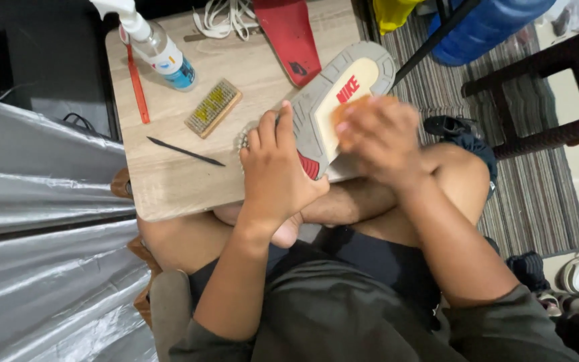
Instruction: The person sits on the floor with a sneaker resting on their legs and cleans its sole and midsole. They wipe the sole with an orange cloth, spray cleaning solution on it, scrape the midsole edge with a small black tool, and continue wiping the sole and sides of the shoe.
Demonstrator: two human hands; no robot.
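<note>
Dark shorts and crossed bare legs (370, 201) of the seated person fill the lower field. Just beyond the legs, a sneaker with a grey, cream and red rubber sole (333, 100) lies sole-up at the near right corner of a low, light wood-grain table (169, 181). Left hand (273, 171) wraps its fingers over the sneaker's heel end, closed in a firm grip. Right hand (380, 134), motion-blurred, rests on the sole's middle with fingers curled around a small orange-brown object (350, 106); what that object is cannot be told. On the table, left of the sneaker, lies a wooden-backed bristle brush (213, 107), with a thin black pointed stick (185, 151) nearer the table's front edge. Toward the table's far edge stand a clear spray bottle with white nozzle (159, 47), a slim red rod (137, 84), white shoelaces (226, 17) and a red insole (289, 37).
</note>
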